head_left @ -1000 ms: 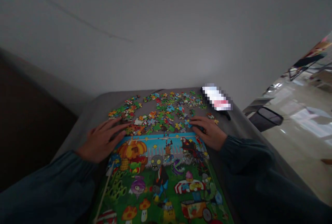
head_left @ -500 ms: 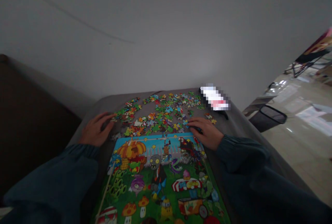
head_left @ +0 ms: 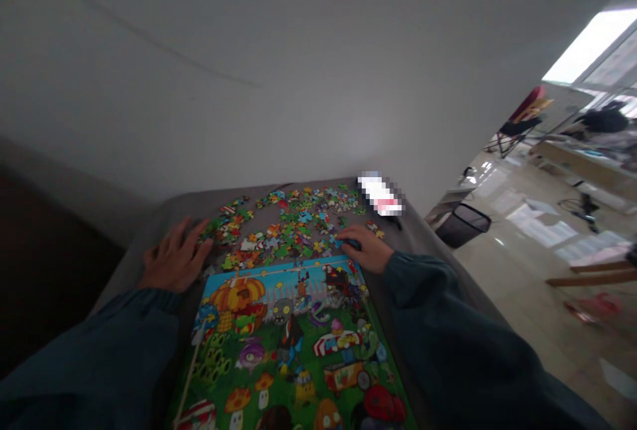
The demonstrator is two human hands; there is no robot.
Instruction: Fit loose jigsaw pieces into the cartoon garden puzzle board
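My left hand (head_left: 175,256) rests on the grey cloth with its fingers spread, at the left edge of a heap of loose jigsaw pieces (head_left: 298,217). Its fingertips reach the outer pieces, and I see nothing held in it. On the heap's right side lies my right hand (head_left: 367,248), fingers forward and the thumb apart from them. Its fingertips are beside a small blue jigsaw piece (head_left: 334,241); whether they touch it is hard to see. Between my forearms lies a colourful cartoon picture board (head_left: 279,350) with a zombie, mushrooms and a pumpkin.
A lit phone (head_left: 381,194), its screen blurred out, lies at the back right corner of the grey cloth-covered surface (head_left: 169,211). Behind it rises a plain wall (head_left: 279,85). A mesh bin (head_left: 460,224) stands on the tiled floor to the right.
The view has turned right, so everything sits further left. My left hand's fingers have spread wider and drawn back from the pieces at the left. My right hand stays beside the blue piece.
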